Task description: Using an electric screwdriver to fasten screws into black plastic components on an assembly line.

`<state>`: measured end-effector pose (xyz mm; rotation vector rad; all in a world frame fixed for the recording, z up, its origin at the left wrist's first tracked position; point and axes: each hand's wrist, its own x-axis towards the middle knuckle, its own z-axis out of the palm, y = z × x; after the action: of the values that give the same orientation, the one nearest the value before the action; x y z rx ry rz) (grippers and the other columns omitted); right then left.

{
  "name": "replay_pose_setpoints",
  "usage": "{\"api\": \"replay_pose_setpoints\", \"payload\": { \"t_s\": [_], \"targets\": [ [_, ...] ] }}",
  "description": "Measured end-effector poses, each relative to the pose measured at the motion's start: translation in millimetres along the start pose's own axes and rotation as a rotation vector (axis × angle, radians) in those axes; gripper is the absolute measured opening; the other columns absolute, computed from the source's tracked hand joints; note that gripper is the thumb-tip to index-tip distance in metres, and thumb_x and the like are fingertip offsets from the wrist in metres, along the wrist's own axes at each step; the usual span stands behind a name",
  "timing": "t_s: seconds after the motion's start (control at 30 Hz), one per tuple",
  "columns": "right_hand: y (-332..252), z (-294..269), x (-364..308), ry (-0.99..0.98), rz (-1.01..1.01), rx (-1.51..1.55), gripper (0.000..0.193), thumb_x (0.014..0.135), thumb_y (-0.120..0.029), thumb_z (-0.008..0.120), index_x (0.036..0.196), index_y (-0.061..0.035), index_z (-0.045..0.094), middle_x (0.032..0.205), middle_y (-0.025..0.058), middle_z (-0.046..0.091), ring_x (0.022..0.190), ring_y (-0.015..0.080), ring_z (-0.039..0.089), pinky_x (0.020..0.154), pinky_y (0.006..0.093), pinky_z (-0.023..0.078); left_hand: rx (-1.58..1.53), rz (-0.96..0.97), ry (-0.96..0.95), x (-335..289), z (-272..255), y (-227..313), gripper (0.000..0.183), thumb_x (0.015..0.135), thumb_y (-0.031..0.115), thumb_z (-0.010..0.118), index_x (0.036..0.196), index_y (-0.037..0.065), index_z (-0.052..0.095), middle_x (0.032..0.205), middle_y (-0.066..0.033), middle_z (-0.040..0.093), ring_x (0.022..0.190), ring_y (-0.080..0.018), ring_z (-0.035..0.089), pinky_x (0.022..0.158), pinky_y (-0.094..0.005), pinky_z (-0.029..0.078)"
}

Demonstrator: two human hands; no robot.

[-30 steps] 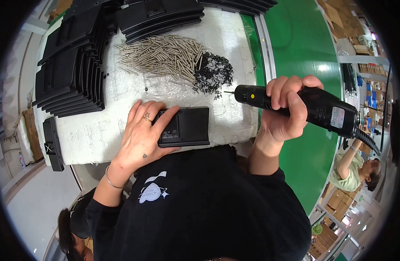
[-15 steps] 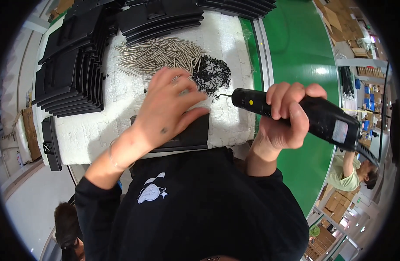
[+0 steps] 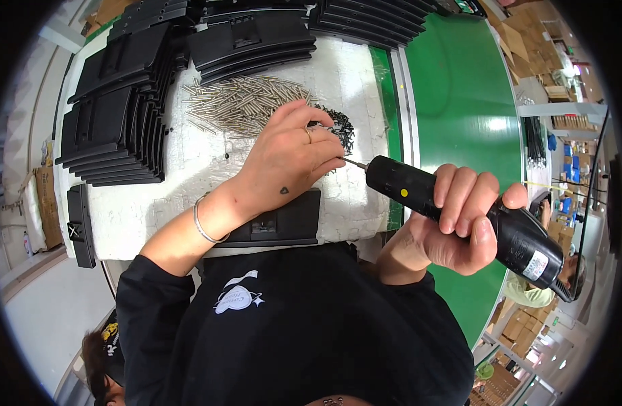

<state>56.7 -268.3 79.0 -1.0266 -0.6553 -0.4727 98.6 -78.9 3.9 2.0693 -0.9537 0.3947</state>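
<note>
Electric screwdriver gripped in right hand, bit touching left hand fingertips

— Where's the left hand?

— Reaching over the white worktop, fingertips at the pile of small black screws, right by the bit of the electric screwdriver.

— And the right hand?

— Its grip is closed around the black screwdriver's body, bit pointing left.

— What else lies there?

— A heap of silver pins beside the screws, a flat black plastic part under the left wrist, and stacks of black panels along the far and left edges. A green conveyor belt runs on the right.
</note>
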Motion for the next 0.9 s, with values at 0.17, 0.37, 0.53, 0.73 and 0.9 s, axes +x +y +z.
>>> {"api": "replay_pose_setpoints", "payload": {
  "t_s": [0.17,0.37,0.53,0.73,0.9],
  "targets": [
    [2,4,-1,-0.018,0.028,-0.001,0.034,0.080,-0.010,0.053,0.113,-0.0080,0.046,0.061,-0.0028,0.043,0.050,0.0077,0.043,0.059,0.0257,0.038,0.004,-0.005,0.030,-4,-3,2,0.016,0.072,0.015,0.077,0.080,0.009,0.065,0.079,0.0010,0.062,0.100,-0.0212,0.057,0.098,-0.0448,0.041],
    [2,12,-6,-0.045,0.042,0.004,0.032,0.079,-0.009,0.054,0.110,-0.0087,0.046,0.060,-0.0033,0.043,0.049,0.0080,0.044,0.058,0.0249,0.038,0.022,0.009,0.003,-10,-9,8,0.016,0.073,0.017,0.078,0.082,0.009,0.067,0.084,0.0021,0.065,0.097,-0.0213,0.059,0.097,-0.0457,0.044],
    [-2,19,-10,-0.068,0.036,0.001,0.032,0.079,-0.009,0.055,0.110,-0.0090,0.046,0.060,-0.0032,0.044,0.049,0.0082,0.044,0.057,0.0250,0.038,-0.051,0.000,0.074,-20,-7,5,0.013,0.071,0.014,0.075,0.074,0.009,0.062,0.076,0.0017,0.059,0.095,-0.0204,0.056,0.092,-0.0384,0.043],
    [0,25,-10,-0.098,0.060,0.025,0.030,0.078,-0.008,0.057,0.106,-0.0096,0.046,0.058,-0.0036,0.046,0.049,0.0078,0.046,0.057,0.0244,0.039,-0.047,0.054,0.041,-25,-14,5,0.011,0.072,0.012,0.071,0.077,0.008,0.062,0.080,0.0003,0.059,0.097,-0.0205,0.056,0.093,-0.0391,0.042],
    [2,21,-10,-0.204,0.121,0.029,0.036,0.078,-0.002,0.063,0.105,-0.0125,0.040,0.058,-0.0025,0.052,0.044,0.0109,0.052,0.046,0.0259,0.045,-0.007,0.115,-0.074,-38,-18,12,0.016,0.071,0.009,0.073,0.084,0.007,0.065,0.088,-0.0002,0.063,0.097,-0.0229,0.059,0.089,-0.0412,0.047]
  ]
}}
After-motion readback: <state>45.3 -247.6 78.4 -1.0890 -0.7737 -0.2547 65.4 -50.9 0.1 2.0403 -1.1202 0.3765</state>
